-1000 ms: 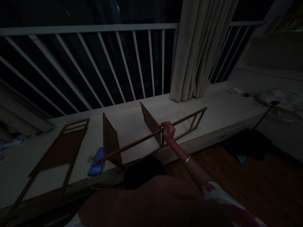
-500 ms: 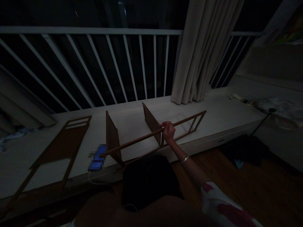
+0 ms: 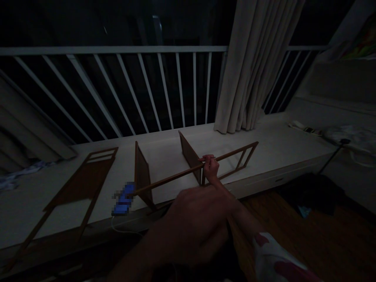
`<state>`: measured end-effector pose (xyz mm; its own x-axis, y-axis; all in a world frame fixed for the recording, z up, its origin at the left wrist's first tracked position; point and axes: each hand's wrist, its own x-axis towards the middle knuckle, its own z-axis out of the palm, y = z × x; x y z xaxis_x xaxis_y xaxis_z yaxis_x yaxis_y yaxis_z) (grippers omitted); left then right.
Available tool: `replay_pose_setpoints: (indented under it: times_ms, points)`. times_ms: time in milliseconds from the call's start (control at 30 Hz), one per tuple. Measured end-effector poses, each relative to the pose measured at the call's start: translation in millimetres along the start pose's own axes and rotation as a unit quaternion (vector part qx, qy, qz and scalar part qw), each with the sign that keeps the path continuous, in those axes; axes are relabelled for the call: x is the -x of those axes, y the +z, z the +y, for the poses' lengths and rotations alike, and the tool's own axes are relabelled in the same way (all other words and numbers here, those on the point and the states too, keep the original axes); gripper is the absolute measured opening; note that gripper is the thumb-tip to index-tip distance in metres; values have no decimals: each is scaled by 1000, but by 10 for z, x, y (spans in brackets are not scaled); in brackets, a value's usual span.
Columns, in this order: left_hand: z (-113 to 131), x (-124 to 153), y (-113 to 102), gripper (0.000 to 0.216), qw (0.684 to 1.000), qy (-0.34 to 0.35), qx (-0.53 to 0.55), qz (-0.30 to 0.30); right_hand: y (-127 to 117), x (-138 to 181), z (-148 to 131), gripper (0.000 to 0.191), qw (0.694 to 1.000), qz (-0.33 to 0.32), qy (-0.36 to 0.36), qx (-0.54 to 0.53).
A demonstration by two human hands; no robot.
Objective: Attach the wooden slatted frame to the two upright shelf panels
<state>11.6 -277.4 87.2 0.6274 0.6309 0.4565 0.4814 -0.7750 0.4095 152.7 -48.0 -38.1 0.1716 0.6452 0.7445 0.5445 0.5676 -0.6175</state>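
Observation:
My right hand [image 3: 210, 167] is closed around the upper rail of a wooden shelf frame [image 3: 235, 153] that stands on its edge on a white window bench [image 3: 273, 145]. Two brown shelf panels [image 3: 142, 174] rise upright from this frame, and my hand is next to the right-hand one [image 3: 189, 153]. My left hand [image 3: 189, 227] is raised close to the camera, dark and blurred, with its back towards me. Its fingers are not clear, and I see nothing in it.
A second wooden side frame [image 3: 84, 182] lies flat on the bench to the left. A lit blue phone [image 3: 123, 194] with a cable sits at the bench's front edge. White railing bars [image 3: 152, 94] and a curtain [image 3: 249, 66] stand behind. Dark cloth [image 3: 314, 188] lies on the wooden floor.
My left hand has risen into view near the camera, covering the dark shape below the bench. The view tilted slightly; my right hand keeps its grip on the rail.

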Motion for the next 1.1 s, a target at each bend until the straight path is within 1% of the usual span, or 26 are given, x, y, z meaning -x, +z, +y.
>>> replay_pose_setpoints:
  times_ms: [67,100,167,233,300,400,467,533,633,800,900,967,1033,1100]
  points:
    - [-327,-447,-50,23,999,-41,-8,11,1,-3,2,40,1000,-2,-3,4]
    - [-491,-609,-44,22,998,-63,-12,22,1,-4,4,40,1000,-3,-4,6]
    - [-810,-797,24,22,995,-90,-20,48,4,-9,10,39,1000,-4,-6,6]
    - [-1115,-855,138,27,993,-97,-26,62,16,-16,18,37,1000,-4,-4,2]
    - [-1394,-870,255,38,994,-88,-42,49,40,-24,28,37,1000,-1,2,-3]
    - [-1735,-925,382,54,995,-72,-72,15,86,-34,40,36,1000,2,11,-4]
    - [-1898,-986,427,65,994,-66,-85,-13,110,-39,45,37,1000,-1,11,-2]
    - [-2010,-1040,446,71,993,-61,-90,-41,124,-43,51,36,1000,-4,10,-4]
    - [-2102,-1076,446,73,992,-55,-85,-76,132,-43,57,33,1000,-4,11,-15]
    - [-2137,-1053,450,58,992,-55,-64,-89,102,-58,-10,34,999,0,30,-46]
    - [-2143,-1028,475,57,993,-60,-45,-93,9,-73,-101,31,992,7,73,-99]
    - [-2148,-1014,495,59,992,-67,-34,-99,-91,-31,-144,30,984,36,119,-127]
    - [-2152,-1001,510,60,992,-73,-26,-103,-202,103,-142,31,975,71,164,-136]
    - [-2154,-990,514,61,991,-77,-19,-104,-301,347,-82,30,967,72,203,-139]
